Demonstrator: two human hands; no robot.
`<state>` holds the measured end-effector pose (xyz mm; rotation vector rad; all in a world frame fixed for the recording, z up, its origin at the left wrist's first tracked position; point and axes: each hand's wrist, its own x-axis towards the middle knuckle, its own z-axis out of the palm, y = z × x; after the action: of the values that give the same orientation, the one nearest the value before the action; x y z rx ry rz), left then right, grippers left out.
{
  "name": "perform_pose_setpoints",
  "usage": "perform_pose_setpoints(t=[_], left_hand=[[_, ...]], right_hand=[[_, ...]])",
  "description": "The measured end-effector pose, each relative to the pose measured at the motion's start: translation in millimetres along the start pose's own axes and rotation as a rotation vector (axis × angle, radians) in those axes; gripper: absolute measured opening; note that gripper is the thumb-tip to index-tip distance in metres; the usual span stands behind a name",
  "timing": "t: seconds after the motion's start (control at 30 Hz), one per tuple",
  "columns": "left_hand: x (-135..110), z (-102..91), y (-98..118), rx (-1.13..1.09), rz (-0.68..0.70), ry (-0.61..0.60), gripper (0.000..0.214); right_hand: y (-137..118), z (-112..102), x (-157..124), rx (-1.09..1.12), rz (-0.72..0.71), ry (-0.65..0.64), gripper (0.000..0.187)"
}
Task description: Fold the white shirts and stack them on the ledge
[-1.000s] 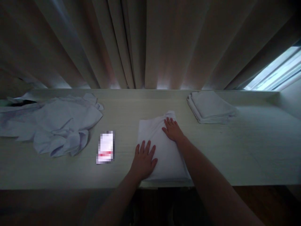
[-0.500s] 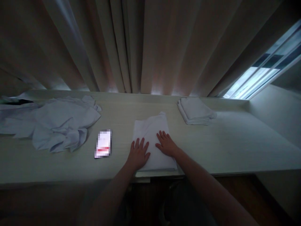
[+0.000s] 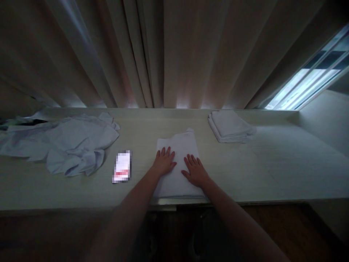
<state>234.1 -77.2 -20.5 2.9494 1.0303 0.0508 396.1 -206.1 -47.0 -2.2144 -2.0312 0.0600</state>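
Observation:
A folded white cloth (image 3: 180,145) lies on the pale wooden table (image 3: 261,171) near its front edge. My left hand (image 3: 164,161) rests flat on the cloth's left side, fingers stretched out. My right hand (image 3: 195,171) lies flat on its right side, a little nearer to me, fingers spread. Neither hand grips anything.
A heap of crumpled white cloths (image 3: 71,143) covers the table's left part. A phone with a lit screen (image 3: 122,171) lies between the heap and the folded cloth. A stack of folded white cloths (image 3: 230,126) sits at the back right. Curtains (image 3: 174,54) hang behind.
My left hand has slid forward up the cloth's left side. My right hand has drawn back toward me from the cloth's far end, staying flat.

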Motion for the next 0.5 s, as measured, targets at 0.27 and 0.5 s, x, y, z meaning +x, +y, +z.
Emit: perform_pose_setpoints(t=[0.27, 0.5], left_hand=[[26.6, 17.8, -25.3, -0.037, 0.043, -0.06, 0.06], [35.8, 21.5, -39.6, -0.022, -0.006, -0.04, 0.064]], right_hand=[[4.4, 3.4, 2.1, 0.015, -0.001, 0.012, 0.07], [4.1, 1.0, 2.4, 0.01, -0.002, 0.012, 0.07]])
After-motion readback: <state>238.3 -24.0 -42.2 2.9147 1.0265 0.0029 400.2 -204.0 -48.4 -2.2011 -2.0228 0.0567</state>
